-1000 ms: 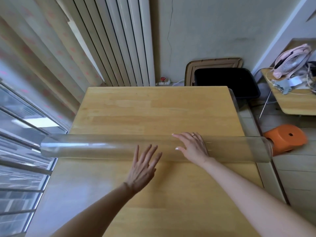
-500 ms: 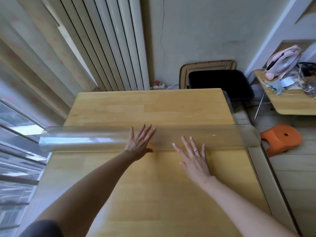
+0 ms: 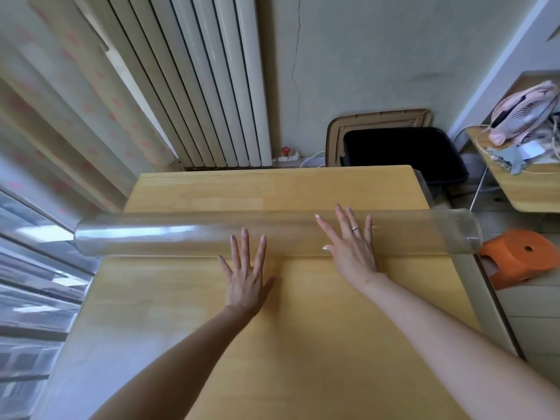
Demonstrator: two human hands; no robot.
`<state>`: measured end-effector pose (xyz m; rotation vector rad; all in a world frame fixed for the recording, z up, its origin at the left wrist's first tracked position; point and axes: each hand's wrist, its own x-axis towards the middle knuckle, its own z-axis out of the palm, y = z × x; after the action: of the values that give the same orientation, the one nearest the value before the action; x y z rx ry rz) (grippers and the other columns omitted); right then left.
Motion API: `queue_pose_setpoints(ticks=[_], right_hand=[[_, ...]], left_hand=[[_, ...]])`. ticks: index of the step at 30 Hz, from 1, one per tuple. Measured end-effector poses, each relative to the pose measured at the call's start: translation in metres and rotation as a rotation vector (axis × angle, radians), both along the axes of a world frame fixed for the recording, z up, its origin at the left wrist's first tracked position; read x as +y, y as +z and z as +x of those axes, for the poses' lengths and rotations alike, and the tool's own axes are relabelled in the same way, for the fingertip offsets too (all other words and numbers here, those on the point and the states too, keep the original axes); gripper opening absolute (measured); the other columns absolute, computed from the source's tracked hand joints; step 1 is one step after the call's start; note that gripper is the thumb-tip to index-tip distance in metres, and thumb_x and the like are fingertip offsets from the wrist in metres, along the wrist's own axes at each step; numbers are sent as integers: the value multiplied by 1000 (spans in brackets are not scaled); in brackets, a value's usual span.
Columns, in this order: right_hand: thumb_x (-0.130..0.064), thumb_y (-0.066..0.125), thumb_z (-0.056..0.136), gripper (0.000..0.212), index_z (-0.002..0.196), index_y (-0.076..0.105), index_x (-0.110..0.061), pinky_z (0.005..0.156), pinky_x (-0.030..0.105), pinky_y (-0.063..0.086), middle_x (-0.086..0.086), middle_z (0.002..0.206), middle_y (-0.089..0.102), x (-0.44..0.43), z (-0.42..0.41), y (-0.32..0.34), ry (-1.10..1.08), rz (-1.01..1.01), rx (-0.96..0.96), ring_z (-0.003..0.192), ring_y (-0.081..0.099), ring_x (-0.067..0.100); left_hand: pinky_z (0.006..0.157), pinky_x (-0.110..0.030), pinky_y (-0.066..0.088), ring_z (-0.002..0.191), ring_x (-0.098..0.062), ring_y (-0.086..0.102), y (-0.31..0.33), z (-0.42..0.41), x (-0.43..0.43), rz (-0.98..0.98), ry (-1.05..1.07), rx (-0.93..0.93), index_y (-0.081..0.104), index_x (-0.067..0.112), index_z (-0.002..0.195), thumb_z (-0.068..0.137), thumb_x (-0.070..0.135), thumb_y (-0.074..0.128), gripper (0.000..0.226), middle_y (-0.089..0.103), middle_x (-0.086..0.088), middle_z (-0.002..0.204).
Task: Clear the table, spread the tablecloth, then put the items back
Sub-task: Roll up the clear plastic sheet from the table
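Note:
A clear plastic tablecloth lies partly unrolled on the wooden table (image 3: 272,189). Its rolled part (image 3: 151,234) stretches across the table's width and sticks out past both sides. The flat unrolled part covers the near half of the table. My left hand (image 3: 247,274) lies flat with straight fingers, the fingertips against the near side of the roll. My right hand (image 3: 351,241) is flat too, with its fingers on top of the roll right of the middle. The far half of the table is bare wood.
A white radiator (image 3: 212,86) and a curtain (image 3: 60,101) stand behind the table's far edge. A black bin (image 3: 400,153) sits at the far right corner. An orange stool (image 3: 524,256) lies on the floor to the right. A side table (image 3: 530,192) carries a pink fan (image 3: 524,113).
The roll has moved further away across the table, uncovering more flat sheet. My right hand has gone forward onto the roll, and my left hand has slipped back to its near side.

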<state>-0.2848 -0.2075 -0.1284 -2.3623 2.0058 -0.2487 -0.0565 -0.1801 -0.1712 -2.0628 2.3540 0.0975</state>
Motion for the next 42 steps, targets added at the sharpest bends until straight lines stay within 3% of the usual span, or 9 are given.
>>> queue_pose_setpoints(ticks=[3,9,16,20,22,26,31,37,42], right_hand=[[-13,79,70,75,136,48,-28,105,68,21,15,146,40,3,11,-14,58,-112,28,135,36,40],[-30,59,89,79,149,8,-40,110,66,-4,6,159,-9,-35,2,-23,57,129,31,146,-11,32],[-40,62,85,87,148,3,-43,112,63,-6,2,160,-7,-93,-4,-12,45,218,9,147,-9,25],[-46,64,82,88,148,5,-44,114,59,-8,2,160,-4,-121,-12,-3,62,288,-17,147,-7,24],[-43,68,79,87,148,16,-40,114,57,-8,8,158,7,-131,-12,1,38,213,-20,146,0,27],[-25,80,70,69,133,52,-25,109,64,23,21,130,50,-122,2,-14,67,-129,27,125,45,38],[-25,52,94,72,149,8,-38,117,45,-12,6,160,-5,-112,-11,-17,104,201,5,147,-7,19],[-12,49,92,65,149,23,-30,119,42,-5,5,160,1,-81,-8,13,54,114,-114,147,-5,21],[-14,50,94,52,143,37,-27,114,34,22,1,159,6,-5,-16,23,-114,194,-292,143,16,26]], left_hand=[[106,-69,13,143,-42,-10,13,-6,-40,55,5,-18,-17,29,147,81,62,54,102,-14,-14,157],[110,-68,2,142,-37,-21,35,-7,-105,178,-35,18,-15,28,148,81,56,59,104,-26,-9,155],[107,-70,15,143,-34,1,9,-8,-87,-191,61,127,18,23,148,74,31,73,92,2,-14,156],[113,-63,11,143,-35,-19,5,-17,-97,-15,55,91,-8,26,150,89,47,52,87,-20,-12,156],[114,-60,11,143,-34,-19,13,-17,-113,2,48,48,-12,27,149,90,53,46,86,-21,-10,156],[112,-62,7,145,-31,-12,30,-9,-152,115,4,70,-1,25,151,88,50,52,85,-13,-9,158],[113,-61,3,147,-27,-8,41,3,-174,287,-21,281,20,16,147,87,37,60,75,-6,-7,159],[115,-56,9,145,-35,-6,48,8,-139,130,-55,32,5,28,151,88,45,56,82,-12,-13,157],[115,-52,16,142,-39,4,50,10,-111,144,-73,2,2,26,151,86,47,59,89,-8,-13,156]])
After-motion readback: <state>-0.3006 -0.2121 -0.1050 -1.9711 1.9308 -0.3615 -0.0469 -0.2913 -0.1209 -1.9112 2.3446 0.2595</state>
